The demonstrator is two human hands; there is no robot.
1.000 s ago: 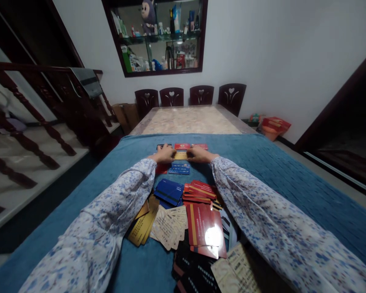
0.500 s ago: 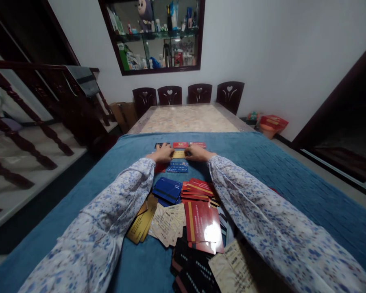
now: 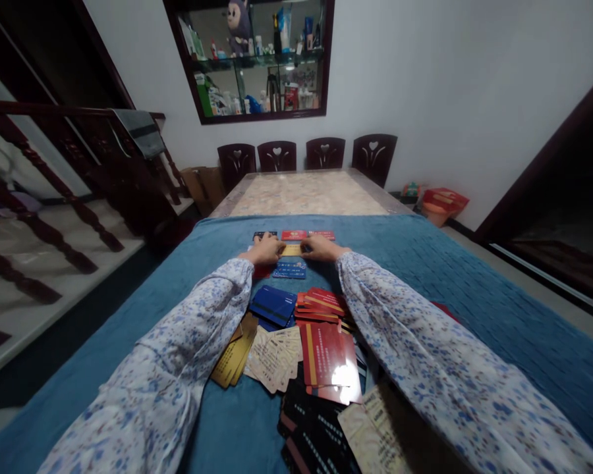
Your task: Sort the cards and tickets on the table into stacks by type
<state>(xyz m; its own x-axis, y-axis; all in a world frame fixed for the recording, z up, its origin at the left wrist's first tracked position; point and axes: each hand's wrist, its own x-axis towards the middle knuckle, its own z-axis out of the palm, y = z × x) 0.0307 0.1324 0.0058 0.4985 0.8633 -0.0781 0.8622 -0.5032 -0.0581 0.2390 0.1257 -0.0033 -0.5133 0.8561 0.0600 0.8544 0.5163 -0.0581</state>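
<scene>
A gold card [image 3: 292, 250] lies flat in the middle of a small layout of cards. My left hand [image 3: 265, 248] has its fingertips closed at the card's left edge, and my right hand [image 3: 322, 248] pinches at the right edge. Behind the gold card are a red card [image 3: 294, 235], another red card [image 3: 325, 234] and a dark card [image 3: 265, 234], partly covered by my left hand. Directly in front of it sits a blue card [image 3: 289, 269]. A red card [image 3: 262, 271] shows only in part below my left hand.
Nearer to me are piles of blue cards [image 3: 273, 305], red cards [image 3: 330, 355], gold cards [image 3: 236, 355], cream cards [image 3: 275, 355] and black cards [image 3: 316, 428]. A blue cloth [image 3: 217, 421] covers this part of the table [image 3: 311, 192]. Several chairs [image 3: 325, 153] stand at the far end.
Both hands stay at the edges of the gold card with hardly any movement. The whole view has shifted slightly, and the cards keep their places.
</scene>
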